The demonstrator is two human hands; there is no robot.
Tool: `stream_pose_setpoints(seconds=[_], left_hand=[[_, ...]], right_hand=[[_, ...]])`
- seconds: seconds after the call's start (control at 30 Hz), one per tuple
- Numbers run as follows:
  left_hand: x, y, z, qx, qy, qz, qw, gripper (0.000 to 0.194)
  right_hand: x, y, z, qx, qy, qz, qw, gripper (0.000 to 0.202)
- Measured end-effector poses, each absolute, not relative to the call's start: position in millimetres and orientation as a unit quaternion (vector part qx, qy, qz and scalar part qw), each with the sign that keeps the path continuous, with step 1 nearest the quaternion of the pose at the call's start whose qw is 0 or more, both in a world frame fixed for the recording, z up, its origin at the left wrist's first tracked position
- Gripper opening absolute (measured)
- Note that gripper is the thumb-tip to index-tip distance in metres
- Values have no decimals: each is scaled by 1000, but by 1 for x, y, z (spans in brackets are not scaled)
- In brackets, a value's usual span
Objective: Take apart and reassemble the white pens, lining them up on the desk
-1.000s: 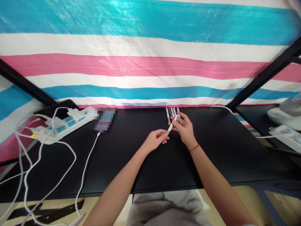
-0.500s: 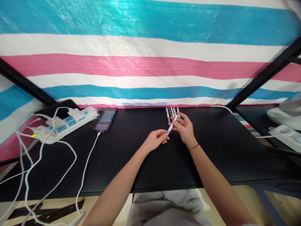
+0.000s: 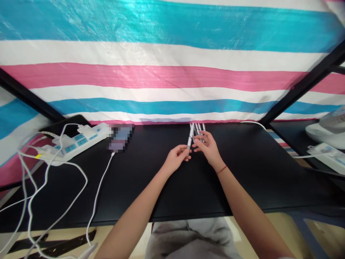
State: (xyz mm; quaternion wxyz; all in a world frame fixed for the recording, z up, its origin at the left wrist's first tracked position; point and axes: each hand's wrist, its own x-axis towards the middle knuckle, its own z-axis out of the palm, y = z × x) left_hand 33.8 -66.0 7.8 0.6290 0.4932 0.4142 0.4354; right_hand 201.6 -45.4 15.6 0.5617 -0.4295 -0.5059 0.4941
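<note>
My left hand (image 3: 177, 158) pinches the near end of a white pen (image 3: 190, 139), which slants up and away over the black tabletop (image 3: 151, 172). Just right of it is my right hand (image 3: 208, 147), fingers curved and apart, no longer around that pen. Beyond my right fingers, several white-and-grey pens (image 3: 203, 127) lie side by side at the back of the table; the fingers partly cover them. Whether a right fingertip touches one of these pens is hard to see.
A phone (image 3: 121, 137), blurred out, lies at the back left on a white charging cable (image 3: 99, 187). Left of it sits a white power strip (image 3: 83, 142) with plugs and tangled cords. A striped sheet (image 3: 172, 77) hangs behind the table between black frame posts.
My right hand has let go of the pen and opened slightly. The pen in my left hand has swung from leaning right to nearly pointing straight away; the left hand shifted a little left.
</note>
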Motion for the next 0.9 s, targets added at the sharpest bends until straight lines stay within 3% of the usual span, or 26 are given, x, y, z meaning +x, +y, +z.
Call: stream_pose_setpoints(seconds=[0.13,0.2,0.33,0.47,0.7,0.9], left_hand=[[32,-64,10,401,405,517,639,33],[30,-64,10,391,402,517,647,32],[32,-63,9,421,405,502,638,44],[35,-64,5,486,421,465,608,48],[31,-63,7,576,427,401,570,33],[40,-114,80,607,286,324,667,27]], right_hand=[[193,-52,10,-438,-701,347,443,21],[188,-55,10,-427,-752,284,414,14],[193,-52,13,-470,-735,235,428,16],[224,-37,11,-608,-640,142,447,22],[256,-28,6,-762,-589,89,253,25],[250,-29,7,-760,-601,86,229,25]])
